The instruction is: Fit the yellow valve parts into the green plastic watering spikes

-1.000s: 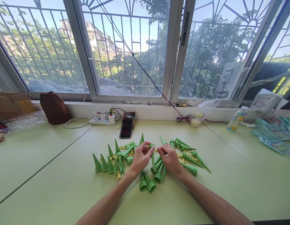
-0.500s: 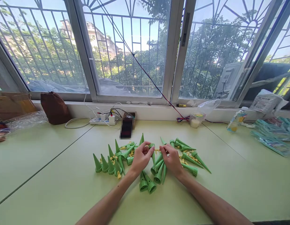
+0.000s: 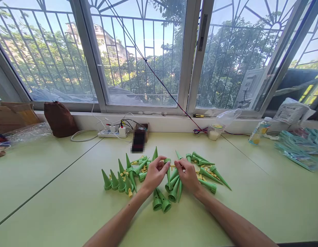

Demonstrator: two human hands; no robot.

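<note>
Between the thumb and fingers of my left hand (image 3: 155, 174) is a green plastic watering spike (image 3: 168, 175), its tip pointing down. My right hand (image 3: 186, 174) pinches a small yellow valve (image 3: 172, 166), whose end reaches toward the spike's collar. Whether the two touch, I cannot tell. Beneath and around my hands lie more green spikes (image 3: 173, 195), some with their open collars facing me. Several spikes (image 3: 121, 184) stand upright on their collars to the left. Loose yellow pieces (image 3: 203, 177) are scattered among the spikes on the right.
The pale green table (image 3: 71, 206) spans the view below a windowsill. At its back are a brown bag (image 3: 59, 119), a power strip (image 3: 112, 133), a small box (image 3: 144, 130) and a plastic cup (image 3: 214, 132). A bottle (image 3: 260, 131) and teal packages (image 3: 300, 147) are on the right.
Almost nothing differs. Both hands stay in the same place with the spike and the yellow valve; the view has shifted very slightly.
</note>
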